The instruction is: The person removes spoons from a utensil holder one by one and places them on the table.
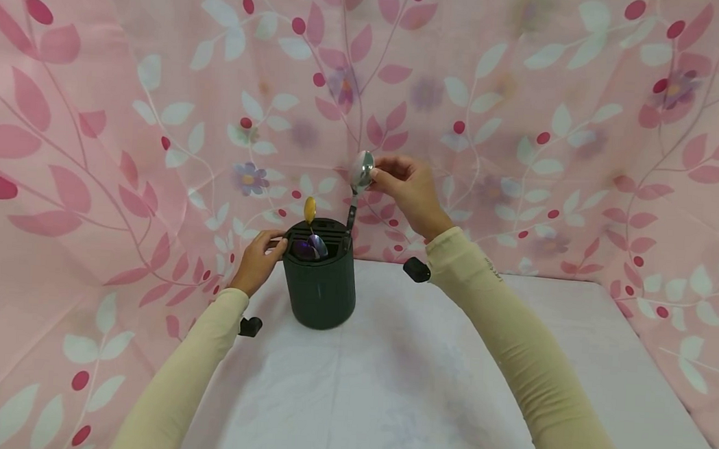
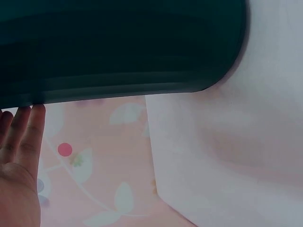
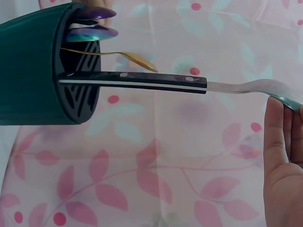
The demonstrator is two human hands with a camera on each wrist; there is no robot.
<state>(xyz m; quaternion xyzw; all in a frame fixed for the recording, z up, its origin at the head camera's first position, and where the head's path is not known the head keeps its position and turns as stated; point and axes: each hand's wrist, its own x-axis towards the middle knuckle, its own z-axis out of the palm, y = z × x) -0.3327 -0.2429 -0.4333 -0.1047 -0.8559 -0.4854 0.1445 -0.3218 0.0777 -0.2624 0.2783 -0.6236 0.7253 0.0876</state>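
A dark green utensil holder stands upright on the table, its slotted top facing up. My left hand is at its left side, fingertips against the rim; the left wrist view shows straight fingers touching the holder's wall. With thumb and fingers my right hand pinches the bowl of a silver spoon. This spoon has a black riveted handle, upright, with its lower end inside the holder at the right edge. A gold spoon and purple-blue iridescent spoons also stick out of the holder.
A white cloth covers the table. Pink leaf-patterned fabric hangs close behind the holder and along both sides. Small black wrist devices stick out below each sleeve.
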